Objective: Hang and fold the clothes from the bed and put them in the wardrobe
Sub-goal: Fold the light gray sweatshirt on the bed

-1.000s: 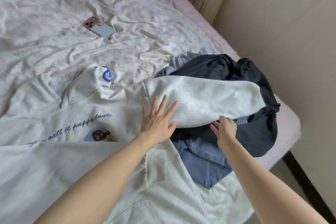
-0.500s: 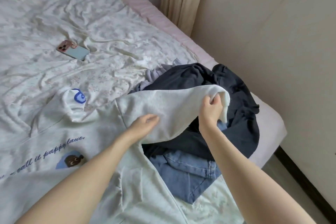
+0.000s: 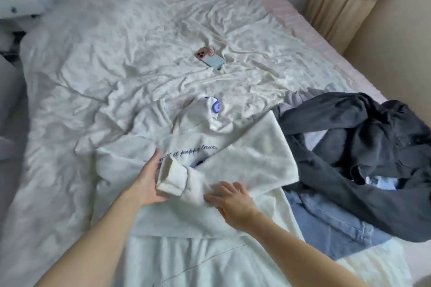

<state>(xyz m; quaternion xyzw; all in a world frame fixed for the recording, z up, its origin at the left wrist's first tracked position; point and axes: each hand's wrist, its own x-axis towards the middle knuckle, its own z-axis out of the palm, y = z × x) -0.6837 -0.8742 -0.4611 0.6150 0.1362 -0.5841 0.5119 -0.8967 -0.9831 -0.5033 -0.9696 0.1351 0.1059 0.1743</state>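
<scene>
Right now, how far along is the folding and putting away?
Early. Done: one sleeve of the white hoodie is folded across its chest. In hand: left hand touches the cuff, right hand presses the sleeve flat. Left: the dark garment and jeans lie unfolded; no wardrobe in view.

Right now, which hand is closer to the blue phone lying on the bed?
Left. The left hand sits at the white sweatshirt's ribbed cuff, below the blue phone; the right hand lies lower, farther away.
</scene>
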